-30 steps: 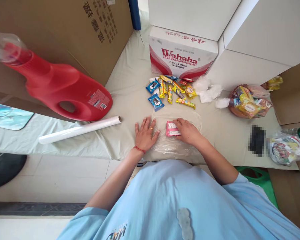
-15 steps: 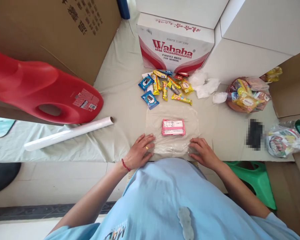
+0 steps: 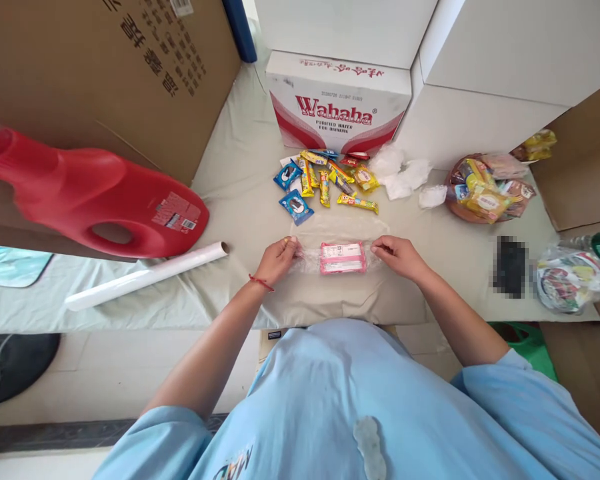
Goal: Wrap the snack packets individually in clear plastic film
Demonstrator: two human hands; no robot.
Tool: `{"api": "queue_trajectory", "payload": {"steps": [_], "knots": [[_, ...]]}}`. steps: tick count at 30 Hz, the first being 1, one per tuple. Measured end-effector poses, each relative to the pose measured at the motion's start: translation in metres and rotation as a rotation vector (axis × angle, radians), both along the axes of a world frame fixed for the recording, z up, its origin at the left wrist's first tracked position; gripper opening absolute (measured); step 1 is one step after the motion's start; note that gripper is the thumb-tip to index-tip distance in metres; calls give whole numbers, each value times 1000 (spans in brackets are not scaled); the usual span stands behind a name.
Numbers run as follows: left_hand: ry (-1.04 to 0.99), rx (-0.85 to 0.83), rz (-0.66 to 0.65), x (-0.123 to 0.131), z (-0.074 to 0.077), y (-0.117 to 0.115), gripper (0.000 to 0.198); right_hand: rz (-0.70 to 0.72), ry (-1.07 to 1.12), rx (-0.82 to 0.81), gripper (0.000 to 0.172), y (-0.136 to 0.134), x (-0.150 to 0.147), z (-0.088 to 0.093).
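A pink packet with a white label (image 3: 343, 257) lies on the cloth-covered table, with a clear plastic film (image 3: 307, 259) folded up over it from the near side. My left hand (image 3: 279, 260) pinches the film's edge to the left of the packet. On the other side, my right hand (image 3: 399, 256) pinches the film to the right of it. Beyond the packet, the far part of the film lies flat. The underside of the packet is hidden.
Several wrapped snacks (image 3: 325, 180) lie ahead, in front of a Wahaha carton (image 3: 337, 110). At left are a red jug (image 3: 130, 193) and a roll of film (image 3: 150, 275). To the right stand a snack basket (image 3: 467, 212) and a bagged bundle (image 3: 563, 287).
Both hands have moved from lying near the film's near corners up to the packet's sides. They have lifted the film's near edge and carried it over the packet. The view has shifted slightly.
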State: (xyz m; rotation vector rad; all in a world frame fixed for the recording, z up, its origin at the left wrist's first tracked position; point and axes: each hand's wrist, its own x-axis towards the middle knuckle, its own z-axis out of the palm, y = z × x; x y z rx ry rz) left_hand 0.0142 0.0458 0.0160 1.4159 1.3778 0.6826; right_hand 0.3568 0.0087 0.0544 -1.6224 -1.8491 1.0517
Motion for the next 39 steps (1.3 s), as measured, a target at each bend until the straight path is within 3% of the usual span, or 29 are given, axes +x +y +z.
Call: {"api": "queue_trajectory", "payload": {"steps": [6, 10, 15, 18, 21, 23, 25, 27, 29, 32, 35, 39], "knots": [[-94, 14, -33, -5, -1, -15, 73, -95, 20, -125, 39, 8, 8, -23], [-41, -37, 97, -3, -6, -12, 38, -149, 47, -167, 43, 1, 17, -27], [90, 2, 291, 2, -14, 3, 25, -166, 66, -183, 43, -2, 21, -27], [233, 163, 421, 5, -6, 3, 22, -194, 86, -162, 41, -1, 20, -27], [408, 480, 560, 11, 16, -10, 22, -218, 102, -144, 42, 2, 21, -23], [476, 696, 582, 18, 33, -25, 18, -210, 132, -134, 45, 2, 25, -17], [484, 845, 474, 27, 45, -42, 13, -139, 193, -144, 56, -2, 32, -10], [446, 907, 253, 38, 48, -58, 13, -27, 246, -178, 83, -7, 39, -6], [427, 873, -5, 52, 43, -67, 19, 58, 255, -223, 110, -15, 44, -4], [430, 766, -261, 74, 26, -67, 30, 108, 214, -293, 125, -24, 43, -9], [463, 686, -307, 90, 10, -56, 38, 102, 163, -323, 113, -28, 39, -18], [516, 611, -331, 97, -1, -45, 42, 9, 196, -303, 74, -33, 47, -25]]}}
